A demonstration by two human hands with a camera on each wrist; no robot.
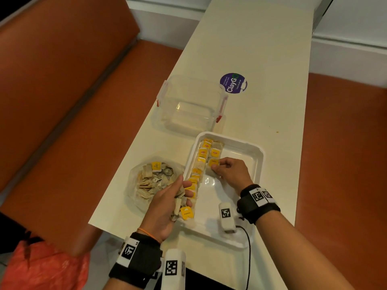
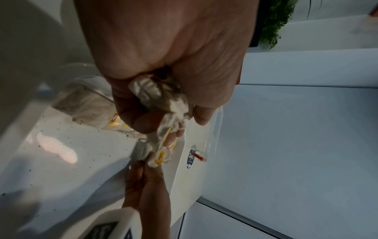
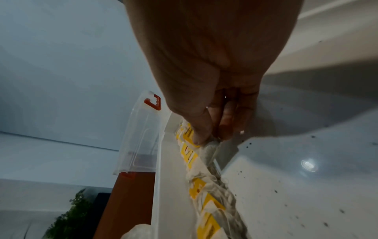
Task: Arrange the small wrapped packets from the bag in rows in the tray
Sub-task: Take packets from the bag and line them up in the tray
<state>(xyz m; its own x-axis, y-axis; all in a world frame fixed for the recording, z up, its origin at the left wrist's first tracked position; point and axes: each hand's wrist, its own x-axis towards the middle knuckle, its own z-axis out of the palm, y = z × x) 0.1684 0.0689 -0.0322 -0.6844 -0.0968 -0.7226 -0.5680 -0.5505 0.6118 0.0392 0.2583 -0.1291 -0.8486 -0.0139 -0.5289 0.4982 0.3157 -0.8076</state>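
A white tray (image 1: 254, 152) lies on the table with a long row of yellow-tagged tea packets (image 1: 196, 173) along its left wall and a short second row beside it. My right hand (image 1: 228, 170) pinches a packet (image 1: 213, 163) at the near end of that second row, down on the tray floor (image 3: 286, 177); the fingertips (image 3: 201, 139) press on it. My left hand (image 1: 167, 204) grips a bunch of packets (image 2: 161, 97) over the tray's near left corner, one yellow tag (image 1: 187, 212) dangling. A clear bag (image 1: 152, 181) of more packets sits left of the tray.
An open clear plastic container (image 1: 188, 105) with red clips stands just beyond the tray. A round purple sticker (image 1: 233, 83) is on the tabletop behind it. An orange bench runs along the left, orange floor on the right. The table's near edge is close to my wrists.
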